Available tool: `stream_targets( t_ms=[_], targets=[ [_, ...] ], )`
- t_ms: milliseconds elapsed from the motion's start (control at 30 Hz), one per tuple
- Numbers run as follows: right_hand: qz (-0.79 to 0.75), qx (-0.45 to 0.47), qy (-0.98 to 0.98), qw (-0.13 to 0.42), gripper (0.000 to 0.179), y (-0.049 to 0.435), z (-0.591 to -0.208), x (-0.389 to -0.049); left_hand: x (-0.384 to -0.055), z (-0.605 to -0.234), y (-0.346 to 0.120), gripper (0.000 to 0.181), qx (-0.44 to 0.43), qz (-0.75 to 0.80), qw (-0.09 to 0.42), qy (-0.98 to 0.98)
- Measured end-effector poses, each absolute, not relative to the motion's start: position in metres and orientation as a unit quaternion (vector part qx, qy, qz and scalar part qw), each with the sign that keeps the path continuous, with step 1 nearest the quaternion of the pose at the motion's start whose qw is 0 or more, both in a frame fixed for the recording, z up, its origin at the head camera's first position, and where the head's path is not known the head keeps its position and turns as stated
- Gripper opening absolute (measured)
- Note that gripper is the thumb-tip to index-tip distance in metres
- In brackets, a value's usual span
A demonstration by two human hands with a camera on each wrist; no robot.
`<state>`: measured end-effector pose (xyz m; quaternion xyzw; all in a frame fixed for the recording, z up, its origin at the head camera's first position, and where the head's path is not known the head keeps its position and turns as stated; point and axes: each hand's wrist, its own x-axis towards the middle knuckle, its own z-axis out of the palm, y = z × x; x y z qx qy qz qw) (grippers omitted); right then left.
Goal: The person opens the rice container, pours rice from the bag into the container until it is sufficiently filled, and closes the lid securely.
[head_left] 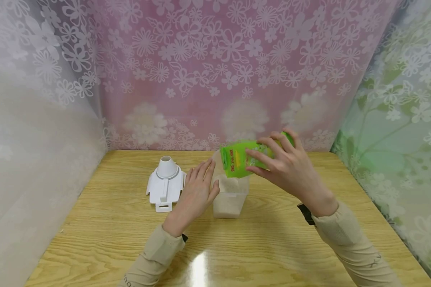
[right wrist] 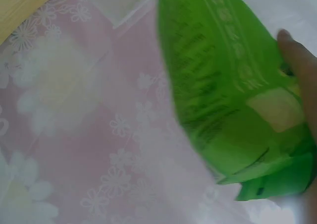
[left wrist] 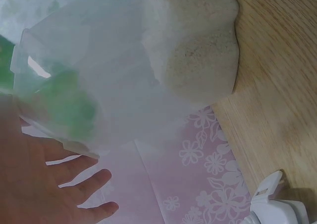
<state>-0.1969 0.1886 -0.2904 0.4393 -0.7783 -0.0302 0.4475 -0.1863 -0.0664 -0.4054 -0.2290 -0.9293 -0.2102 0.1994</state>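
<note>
My right hand grips a green printed bag, fingers and thumb round its sides. Tipped nearly on its side, the bag has its left end over a translucent plastic container. Pale, rice-like grains lie in the container's lower part. Its upper part looks bare of grains in the left wrist view, with the green of the bag showing through the wall. At the container's left side, near the rim, is my left hand, its fingers extended. The right wrist view shows the bag close up, slightly blurred.
A white plastic lid-like part with a cone-shaped spout and a slotted tab lies left of my left hand. The wooden table is bordered by flowered curtains at the back and both sides.
</note>
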Motion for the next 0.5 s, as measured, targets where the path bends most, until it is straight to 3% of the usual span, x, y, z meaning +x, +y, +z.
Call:
stream_targets(
  t_ms=[200, 500],
  targets=[
    [-0.048, 0.427, -0.803, 0.413, 0.045, 0.193, -0.296, -0.1984, -0.1855, -0.4042, -0.0665, 0.057, -0.229, -0.214, 0.194, -0.93],
    [-0.037, 0.426, -0.788, 0.443, 0.053, 0.1934, -0.2899, -0.1964, -0.1852, -0.4038, -0.0664, 0.057, -0.228, -0.217, 0.188, -0.93]
  ],
)
